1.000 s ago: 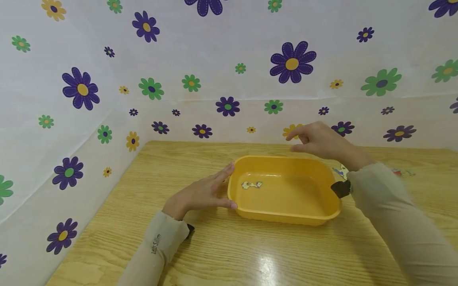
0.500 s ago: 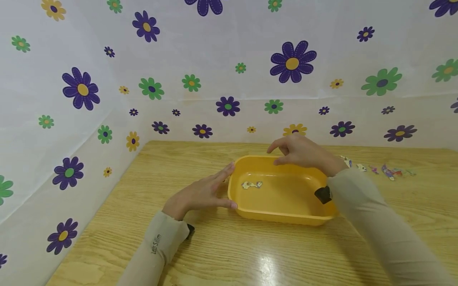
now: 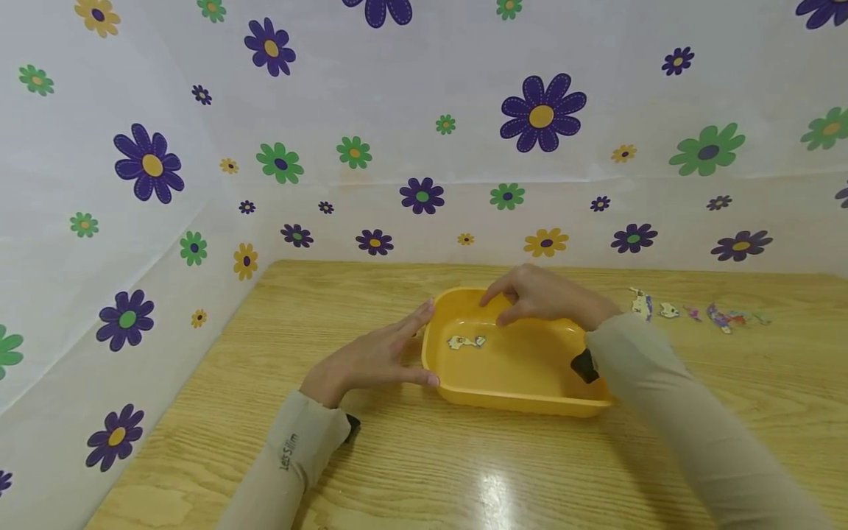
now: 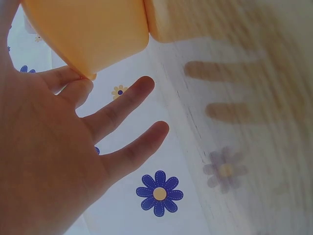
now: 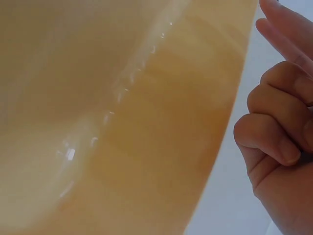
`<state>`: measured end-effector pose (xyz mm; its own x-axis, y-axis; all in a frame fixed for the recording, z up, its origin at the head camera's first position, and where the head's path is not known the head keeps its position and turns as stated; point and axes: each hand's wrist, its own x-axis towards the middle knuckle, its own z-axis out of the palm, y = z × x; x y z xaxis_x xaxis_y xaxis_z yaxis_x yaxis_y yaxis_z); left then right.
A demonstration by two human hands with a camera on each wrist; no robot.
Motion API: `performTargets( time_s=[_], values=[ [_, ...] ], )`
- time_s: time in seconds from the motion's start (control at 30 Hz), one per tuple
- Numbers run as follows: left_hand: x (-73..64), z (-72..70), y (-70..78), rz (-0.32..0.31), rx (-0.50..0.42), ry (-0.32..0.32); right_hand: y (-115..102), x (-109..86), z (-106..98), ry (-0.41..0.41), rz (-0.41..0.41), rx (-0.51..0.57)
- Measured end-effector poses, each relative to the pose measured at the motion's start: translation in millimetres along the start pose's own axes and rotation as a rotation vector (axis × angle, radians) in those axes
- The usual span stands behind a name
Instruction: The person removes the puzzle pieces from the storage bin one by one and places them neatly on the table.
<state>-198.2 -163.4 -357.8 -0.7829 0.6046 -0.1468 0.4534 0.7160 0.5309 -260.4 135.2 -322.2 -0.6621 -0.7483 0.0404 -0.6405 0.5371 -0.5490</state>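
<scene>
A yellow plastic tub (image 3: pixel 523 405) stands on the wooden table. On its floor, toward the left end, lies a small flat cutout (image 3: pixel 467 342) with cream and blue colours. My left hand (image 3: pixel 371 364) touches the tub's left rim, fingers and thumb spread; in the left wrist view two straight fingers (image 4: pixel 129 107) stay clear of the tub. Over the tub's interior hangs my right hand (image 3: pixel 539 294), its index finger and thumb apart and pointing toward the cutout. The right wrist view shows its other fingers (image 5: pixel 274 107) curled, with nothing visible in them.
Several small colourful flat cutouts (image 3: pixel 718 318) lie in a row on the table (image 3: pixel 729 383) to the right of the tub. A flower-printed white sheet (image 3: pixel 424 88) stands behind the table and along its left side.
My right hand has come down and left from beyond the tub's far rim to inside it, uncovering the row of cutouts. The left hand and the tub stay put.
</scene>
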Motion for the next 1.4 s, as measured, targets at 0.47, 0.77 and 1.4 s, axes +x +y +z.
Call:
performTargets(
  time_s=[0.47, 0.77, 1.4],
  values=[
    [-0.1, -1.1, 0.7, -0.005, 0.012, -0.002, 9.1, 18.8, 19.9, -0.122, -0.080, -0.023],
    [-0.3, -1.2, 0.5, -0.001, 0.010, -0.002, 10.5, 21.6, 27.8, -0.182, -0.073, -0.066],
    [-0.8, -0.5, 2.1, -0.001, 0.012, -0.004, 12.6, 19.2, 36.9, -0.151, 0.006, -0.046]
  ],
)
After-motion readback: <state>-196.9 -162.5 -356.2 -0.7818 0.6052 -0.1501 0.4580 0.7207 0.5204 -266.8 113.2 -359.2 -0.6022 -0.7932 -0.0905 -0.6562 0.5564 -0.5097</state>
